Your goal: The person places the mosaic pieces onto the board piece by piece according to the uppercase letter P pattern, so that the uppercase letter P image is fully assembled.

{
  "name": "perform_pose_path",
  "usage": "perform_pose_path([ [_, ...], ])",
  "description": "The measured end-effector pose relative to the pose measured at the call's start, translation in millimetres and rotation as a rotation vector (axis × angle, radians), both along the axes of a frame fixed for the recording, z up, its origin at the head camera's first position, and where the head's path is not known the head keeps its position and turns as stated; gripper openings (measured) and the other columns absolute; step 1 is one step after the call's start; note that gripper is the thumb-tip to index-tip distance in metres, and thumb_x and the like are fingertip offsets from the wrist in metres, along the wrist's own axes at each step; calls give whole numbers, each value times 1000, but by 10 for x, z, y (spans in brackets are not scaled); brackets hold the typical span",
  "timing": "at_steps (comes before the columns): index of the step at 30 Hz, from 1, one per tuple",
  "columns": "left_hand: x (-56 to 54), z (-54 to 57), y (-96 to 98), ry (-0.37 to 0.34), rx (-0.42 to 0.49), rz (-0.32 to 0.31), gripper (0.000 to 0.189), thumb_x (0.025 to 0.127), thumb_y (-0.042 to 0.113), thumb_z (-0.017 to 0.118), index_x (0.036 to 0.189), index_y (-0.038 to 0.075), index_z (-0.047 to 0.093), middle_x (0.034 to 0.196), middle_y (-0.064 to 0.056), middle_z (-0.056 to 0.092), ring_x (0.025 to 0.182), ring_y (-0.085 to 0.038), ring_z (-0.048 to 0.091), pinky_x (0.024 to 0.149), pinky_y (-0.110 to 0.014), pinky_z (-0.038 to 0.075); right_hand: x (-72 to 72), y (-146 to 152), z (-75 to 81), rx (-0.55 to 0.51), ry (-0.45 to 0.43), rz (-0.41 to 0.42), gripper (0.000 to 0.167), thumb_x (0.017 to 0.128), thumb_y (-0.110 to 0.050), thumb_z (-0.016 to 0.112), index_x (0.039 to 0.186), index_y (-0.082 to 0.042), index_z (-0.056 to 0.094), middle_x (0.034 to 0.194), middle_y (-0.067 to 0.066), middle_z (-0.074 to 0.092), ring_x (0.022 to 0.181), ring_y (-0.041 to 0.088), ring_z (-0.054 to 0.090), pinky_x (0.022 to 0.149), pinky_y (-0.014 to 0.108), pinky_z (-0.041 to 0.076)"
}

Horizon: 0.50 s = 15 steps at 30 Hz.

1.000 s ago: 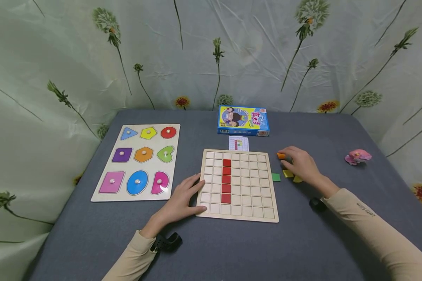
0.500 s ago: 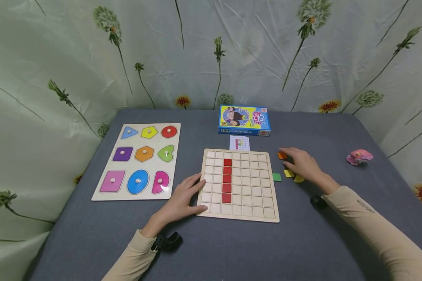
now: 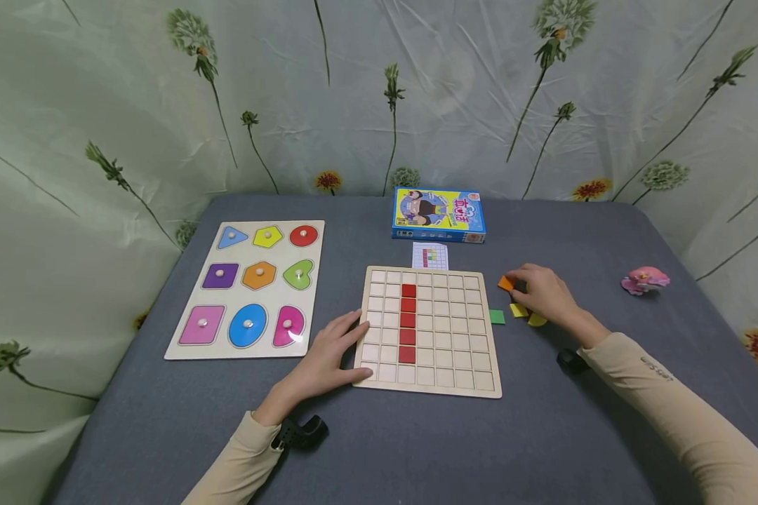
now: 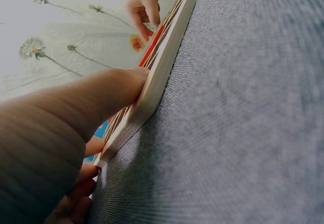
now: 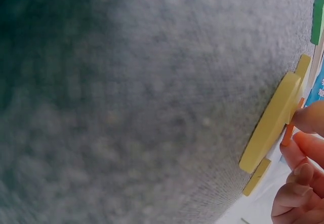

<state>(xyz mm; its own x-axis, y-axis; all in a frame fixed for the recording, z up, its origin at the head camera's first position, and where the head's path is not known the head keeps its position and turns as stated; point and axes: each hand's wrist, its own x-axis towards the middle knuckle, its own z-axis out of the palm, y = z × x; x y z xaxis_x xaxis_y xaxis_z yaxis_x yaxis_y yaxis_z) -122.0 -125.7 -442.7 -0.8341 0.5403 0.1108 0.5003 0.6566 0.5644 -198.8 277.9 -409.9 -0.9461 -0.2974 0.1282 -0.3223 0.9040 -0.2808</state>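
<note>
A square wooden grid board lies in the middle of the table, with a column of red tiles in its cells. My left hand rests on the board's left side, fingers spread; in the left wrist view the thumb presses the wooden rim. To the right of the board, my right hand pinches an orange tile between thumb and fingertips, as the right wrist view shows with the orange edge. Yellow pieces lie just under this hand. A green tile sits at the board's right edge.
A small printed pattern card lies behind the board, before a blue and yellow box. On the left is a shape puzzle board with knobbed pieces. A pink figurine stands far right. A flowered curtain hangs behind.
The right hand's fingers have shifted slightly around the orange tile, which has turned and looks tilted now. My left hand and the board stay in place.
</note>
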Motion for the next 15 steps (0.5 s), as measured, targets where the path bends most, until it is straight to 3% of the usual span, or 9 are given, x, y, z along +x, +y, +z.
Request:
perform_pose_path([
  [6, -7, -2, 6, 1, -6, -2, 77, 78, 37, 73, 142, 8, 41, 152, -15, 31, 140, -36, 28, 106, -61, 27, 15, 15, -6, -29, 28, 18, 31, 81, -4, 65, 111, 5, 66, 102, 20, 65, 83, 29, 61, 66, 41, 48],
  [15, -13, -15, 2, 15, -11, -3, 77, 78, 37, 73, 141, 7, 42, 152, -15, 32, 139, -36, 29, 106, -61, 28, 54, -38, 31, -45, 38, 32, 32, 82, -7, 65, 113, 3, 65, 104, 20, 65, 91, 31, 61, 74, 46, 50],
])
